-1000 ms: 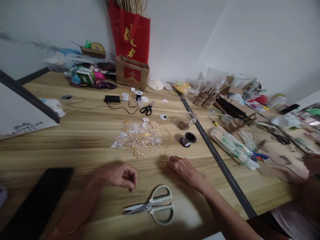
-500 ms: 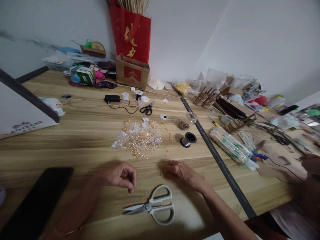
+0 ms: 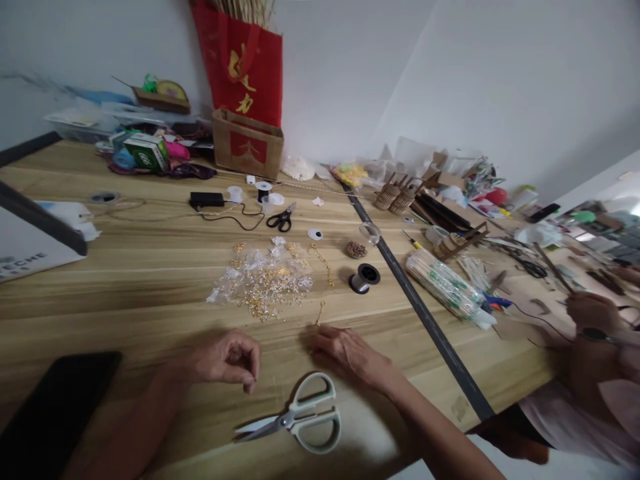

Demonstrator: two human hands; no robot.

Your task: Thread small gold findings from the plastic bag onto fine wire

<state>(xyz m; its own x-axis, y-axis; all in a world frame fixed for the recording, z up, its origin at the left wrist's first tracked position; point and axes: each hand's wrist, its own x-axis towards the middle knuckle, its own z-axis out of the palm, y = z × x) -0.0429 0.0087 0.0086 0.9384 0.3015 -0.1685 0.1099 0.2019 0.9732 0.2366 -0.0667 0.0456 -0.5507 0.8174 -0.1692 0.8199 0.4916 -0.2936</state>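
Observation:
My left hand (image 3: 226,360) rests on the wooden table (image 3: 125,293) with its fingers curled and the fingertips pinched together; whatever they hold is too small to make out. My right hand (image 3: 345,352) lies palm down with fingers bent, touching the table right at the lower end of a short gold chain (image 3: 320,312). White-handled scissors (image 3: 300,420) lie closed just in front of both hands. Beyond the hands sits a heap of small gold and clear findings in plastic bags (image 3: 263,280).
A spool of wire (image 3: 364,277), a small bead jar (image 3: 356,249) and black scissors (image 3: 281,218) lie farther back. A dark phone (image 3: 55,407) sits at front left. A bundle of skewers (image 3: 445,288) lies right of a dark table seam (image 3: 425,313). Another person's hand (image 3: 593,313) works at the right.
The view has swung a little to the right and down. My right hand drew back slightly and curled its fingers near the gold chain. My left hand stays pinched.

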